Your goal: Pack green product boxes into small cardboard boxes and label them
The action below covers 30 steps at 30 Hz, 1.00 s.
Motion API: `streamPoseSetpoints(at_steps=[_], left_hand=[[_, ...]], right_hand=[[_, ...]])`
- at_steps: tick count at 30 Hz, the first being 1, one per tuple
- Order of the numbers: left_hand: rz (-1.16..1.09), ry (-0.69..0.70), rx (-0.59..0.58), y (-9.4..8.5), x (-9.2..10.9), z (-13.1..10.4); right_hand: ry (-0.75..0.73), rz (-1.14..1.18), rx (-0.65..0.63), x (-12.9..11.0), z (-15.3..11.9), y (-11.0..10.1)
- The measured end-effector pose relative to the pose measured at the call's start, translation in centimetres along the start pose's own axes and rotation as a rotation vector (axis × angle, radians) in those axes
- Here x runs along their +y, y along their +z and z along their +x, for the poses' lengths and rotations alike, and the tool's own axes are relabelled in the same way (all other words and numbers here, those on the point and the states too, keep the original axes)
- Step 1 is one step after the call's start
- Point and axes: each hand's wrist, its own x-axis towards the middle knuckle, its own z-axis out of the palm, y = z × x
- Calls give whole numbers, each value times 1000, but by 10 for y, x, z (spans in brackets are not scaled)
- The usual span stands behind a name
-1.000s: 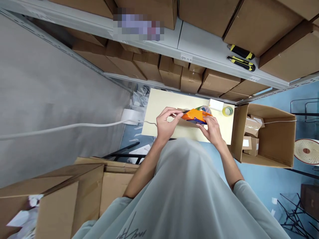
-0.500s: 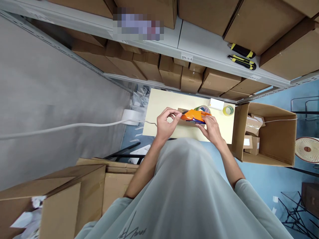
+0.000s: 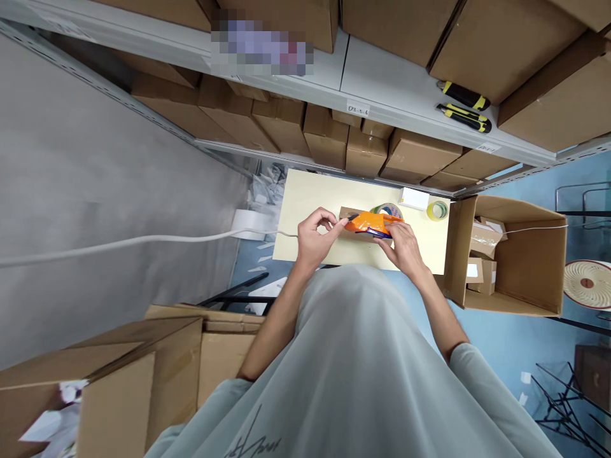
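While the left hand (image 3: pixel 316 238) pinches the dark left end of a packet (image 3: pixel 371 222) between thumb and fingertips, the right hand (image 3: pixel 403 247) holds its right end, fingers over the top and thumb along the near side. The packet is over the middle of the tabletop (image 3: pixel 305 197), slightly toward the right edge, above brown cardboard (image 3: pixel 350 211); whether they touch is hard to tell. A tape roll (image 3: pixel 392 208) lies just behind it, toward the far edge.

Handling it well likely calls for a light pinch at the left and a steady right hand, so that the packet neither twists nor slips; staying clear of the tape roll should help.

The packet is bright orange and glossy, uneven along its top, with a dark blue strip along the near edge. It looks soft, perhaps plastic. Any print is too small to read.
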Motion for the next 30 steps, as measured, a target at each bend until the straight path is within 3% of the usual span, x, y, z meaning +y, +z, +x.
streamPoseSetpoints(at_steps=[10,15,19,24,27,30], left_hand=[[70,118,-55,-3,-9,2],[151,149,-196,-9,-13,6],[186,153,-225,-9,-13,4],[219,99,-263,-7,-9,-2],[262,-5,-312,-10,-10,-3],[273,-121,-369,-18,-15,-3]], right_hand=[[-6,-2,-26,-6,1,-3],[-14,15,-115,-4,3,-10],[-10,16,-159,-3,3,-13],[180,-67,-280,-15,8,-6],[362,-57,-397,-23,15,0],[429,-35,-513,-30,24,1]])
